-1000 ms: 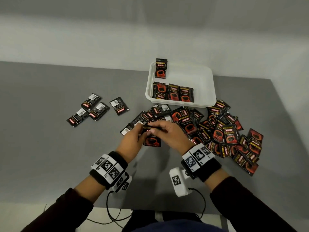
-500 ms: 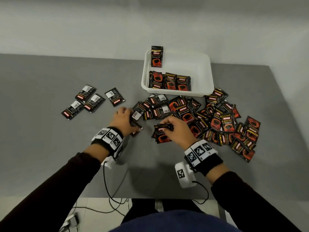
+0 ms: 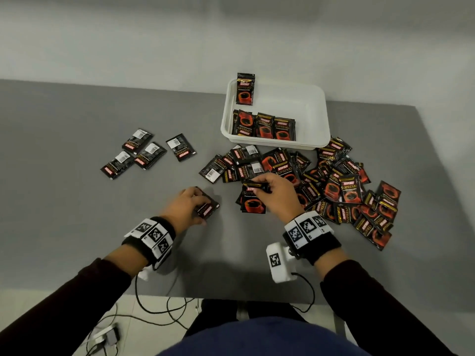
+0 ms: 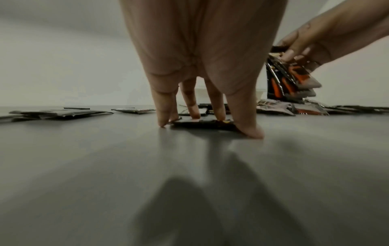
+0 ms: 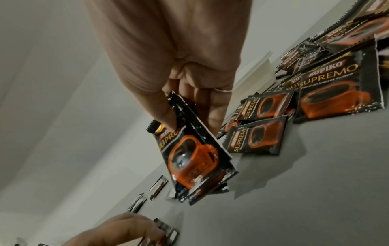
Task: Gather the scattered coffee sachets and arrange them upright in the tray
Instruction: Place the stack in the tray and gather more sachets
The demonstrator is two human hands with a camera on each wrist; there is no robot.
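Observation:
My right hand (image 3: 267, 187) pinches a small stack of black-and-orange coffee sachets (image 3: 253, 199) by the top edge. The stack hangs upright just above the table, and shows close up (image 5: 193, 159) under thumb and fingers (image 5: 168, 116). My left hand (image 3: 191, 204) is down on a single sachet (image 3: 207, 208) lying flat on the grey table. Its middle fingers sit on the sachet (image 4: 202, 122), while the thumb (image 4: 248, 129) and little finger clamp its edges. The white tray (image 3: 316, 111) holds a row of sachets (image 3: 264, 125) along its near wall and one upright sachet (image 3: 245, 89) at its far left corner.
A big loose pile of sachets (image 3: 341, 186) spreads from the tray's front to the right of my right hand. Several more sachets (image 3: 144, 152) lie face down on the left. Bare grey table (image 3: 77, 227) lies near me, and cables hang past its front edge.
My left hand left the stack, reached left to the pile's edge and drew one sachet toward me. The right hand has kept hold of the stack.

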